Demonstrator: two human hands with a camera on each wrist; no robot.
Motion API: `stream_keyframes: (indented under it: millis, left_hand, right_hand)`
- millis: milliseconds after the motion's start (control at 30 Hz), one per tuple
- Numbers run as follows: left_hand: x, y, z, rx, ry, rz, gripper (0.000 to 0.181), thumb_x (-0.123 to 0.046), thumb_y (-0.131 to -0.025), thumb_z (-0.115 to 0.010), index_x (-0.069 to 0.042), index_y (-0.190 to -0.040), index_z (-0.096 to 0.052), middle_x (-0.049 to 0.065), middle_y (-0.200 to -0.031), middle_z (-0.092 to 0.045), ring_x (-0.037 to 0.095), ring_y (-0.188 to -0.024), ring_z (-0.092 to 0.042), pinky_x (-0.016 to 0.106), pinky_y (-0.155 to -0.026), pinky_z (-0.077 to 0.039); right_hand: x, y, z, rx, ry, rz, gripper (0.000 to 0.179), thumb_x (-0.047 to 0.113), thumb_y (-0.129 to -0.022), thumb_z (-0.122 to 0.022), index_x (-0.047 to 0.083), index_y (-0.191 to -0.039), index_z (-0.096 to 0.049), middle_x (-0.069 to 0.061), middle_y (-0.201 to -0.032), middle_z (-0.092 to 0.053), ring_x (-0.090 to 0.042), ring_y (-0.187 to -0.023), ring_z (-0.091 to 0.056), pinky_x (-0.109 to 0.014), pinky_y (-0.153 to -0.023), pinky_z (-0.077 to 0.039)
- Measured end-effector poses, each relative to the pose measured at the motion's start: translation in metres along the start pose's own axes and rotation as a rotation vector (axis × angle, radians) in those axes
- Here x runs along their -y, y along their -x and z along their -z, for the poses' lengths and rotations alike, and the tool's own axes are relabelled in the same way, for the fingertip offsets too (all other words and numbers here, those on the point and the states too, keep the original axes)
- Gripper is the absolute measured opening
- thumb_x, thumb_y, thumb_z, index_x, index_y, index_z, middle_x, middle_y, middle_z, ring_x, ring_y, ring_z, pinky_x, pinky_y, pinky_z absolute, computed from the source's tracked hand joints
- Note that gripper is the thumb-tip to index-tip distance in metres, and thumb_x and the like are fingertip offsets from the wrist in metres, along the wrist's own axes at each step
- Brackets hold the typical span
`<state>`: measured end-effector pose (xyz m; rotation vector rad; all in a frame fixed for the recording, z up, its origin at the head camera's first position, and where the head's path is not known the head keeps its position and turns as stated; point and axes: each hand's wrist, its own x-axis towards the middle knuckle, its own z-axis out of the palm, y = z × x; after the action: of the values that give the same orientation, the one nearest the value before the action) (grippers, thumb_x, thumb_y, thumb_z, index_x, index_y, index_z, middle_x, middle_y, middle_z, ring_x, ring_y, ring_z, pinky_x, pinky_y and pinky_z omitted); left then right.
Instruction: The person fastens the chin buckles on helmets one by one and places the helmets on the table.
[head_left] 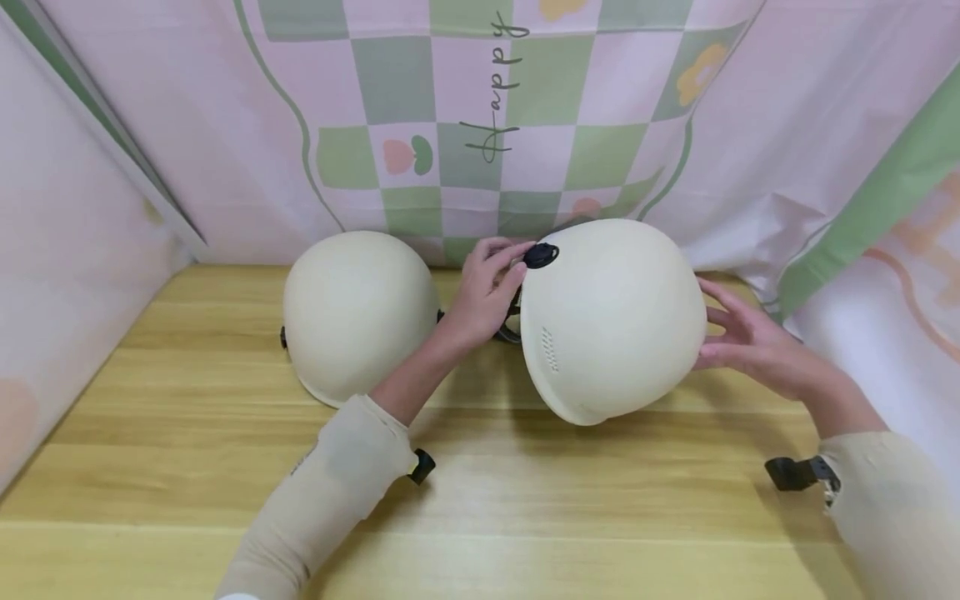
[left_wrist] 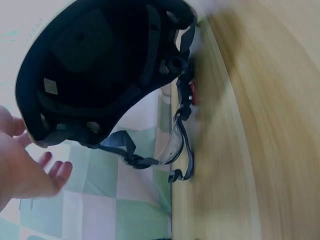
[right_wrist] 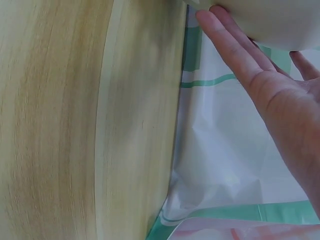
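A cream helmet is held tilted over the wooden table, its open side turned to the left. My left hand pinches its edge beside a round black fitting. On the far side my right hand supports the shell with extended, spread fingertips, as the right wrist view also shows. From the left wrist, the black padded inside is visible, with a chin strap hanging down, a clear chin cup and a red piece on the strap. A second cream helmet sits dome up, left of my left hand.
Both helmets are near the back of the wooden table, where a checked curtain hangs close behind. Fabric walls stand at the left and right. Black camera mounts stick out from both sleeves.
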<state>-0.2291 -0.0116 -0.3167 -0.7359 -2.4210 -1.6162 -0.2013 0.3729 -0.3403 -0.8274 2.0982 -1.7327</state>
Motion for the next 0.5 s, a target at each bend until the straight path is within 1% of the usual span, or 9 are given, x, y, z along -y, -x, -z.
stream_keyframes:
  millis: [33,67,100,167,233,333,400,500]
  left_hand:
    - [0.001,0.0,0.001,0.005,-0.032,-0.043,0.041,-0.011,-0.111,-0.044,-0.002,-0.15,-0.053,0.018,-0.148,-0.049,0.029,-0.135,-0.045,0.037,-0.11,-0.041]
    - [0.002,0.001,0.002,0.011,-0.065,-0.089,0.041,-0.007,-0.11,-0.043,0.001,-0.149,-0.052,0.018,-0.152,-0.049,0.03,-0.14,-0.043,0.036,-0.114,-0.039]
    - [0.003,0.001,0.003,0.023,-0.085,-0.12,0.042,-0.005,-0.109,-0.042,0.001,-0.15,-0.052,0.017,-0.154,-0.049,0.029,-0.142,-0.043,0.035,-0.116,-0.038]
    - [0.004,0.002,0.005,0.047,-0.122,-0.155,0.044,-0.004,-0.108,-0.042,-0.001,-0.151,-0.052,0.015,-0.155,-0.05,0.027,-0.144,-0.045,0.036,-0.117,-0.037]
    - [0.005,0.005,0.006,0.082,-0.151,-0.151,0.044,-0.008,-0.109,-0.044,-0.007,-0.152,-0.052,0.013,-0.156,-0.049,0.025,-0.14,-0.05,0.037,-0.115,-0.041]
    - [0.004,0.007,0.009,0.131,-0.188,-0.122,0.046,-0.024,-0.109,-0.052,-0.014,-0.154,-0.052,0.011,-0.157,-0.047,0.026,-0.139,-0.051,0.042,-0.114,-0.042]
    - [0.004,0.008,0.011,0.162,-0.218,-0.101,0.052,-0.034,-0.107,-0.058,-0.018,-0.156,-0.05,0.01,-0.158,-0.045,0.027,-0.14,-0.049,0.047,-0.115,-0.041]
    - [0.004,0.009,0.012,0.197,-0.251,-0.062,0.068,-0.044,-0.098,-0.069,-0.025,-0.159,-0.045,0.01,-0.161,-0.041,0.028,-0.147,-0.04,0.052,-0.118,-0.037]
  right_hand:
    - [0.0,0.0,-0.001,0.005,-0.001,0.003,0.091,-0.021,-0.095,-0.048,0.018,-0.168,-0.011,0.01,-0.155,-0.04,-0.02,-0.12,-0.066,-0.041,-0.088,-0.061]
    - [0.0,-0.001,-0.002,0.008,-0.004,0.007,0.091,-0.022,-0.095,-0.048,0.018,-0.168,-0.012,0.01,-0.155,-0.04,-0.02,-0.12,-0.066,-0.041,-0.088,-0.061]
    - [0.0,-0.002,-0.002,0.012,-0.005,0.011,0.091,-0.022,-0.095,-0.048,0.018,-0.168,-0.012,0.01,-0.156,-0.041,-0.019,-0.121,-0.066,-0.04,-0.089,-0.06]
    - [0.0,-0.003,-0.003,0.01,-0.005,0.013,0.091,-0.022,-0.095,-0.048,0.017,-0.168,-0.012,0.01,-0.156,-0.042,-0.019,-0.121,-0.066,-0.039,-0.089,-0.06]
    - [-0.001,-0.004,-0.003,0.0,0.0,0.011,0.092,-0.023,-0.094,-0.049,0.017,-0.168,-0.014,0.01,-0.154,-0.043,-0.02,-0.118,-0.068,-0.037,-0.089,-0.06]
    - [-0.002,-0.005,-0.003,-0.021,0.007,0.003,0.093,-0.024,-0.092,-0.051,0.018,-0.168,-0.016,0.011,-0.152,-0.044,-0.02,-0.115,-0.069,-0.034,-0.09,-0.06]
    - [-0.004,-0.006,-0.003,-0.032,0.01,-0.006,0.095,-0.024,-0.091,-0.053,0.019,-0.167,-0.017,0.013,-0.152,-0.042,-0.019,-0.114,-0.069,-0.033,-0.089,-0.059]
    - [-0.005,-0.006,-0.004,-0.051,0.009,-0.02,0.096,-0.025,-0.09,-0.056,0.02,-0.167,-0.019,0.012,-0.152,-0.04,-0.017,-0.115,-0.068,-0.034,-0.09,-0.059]
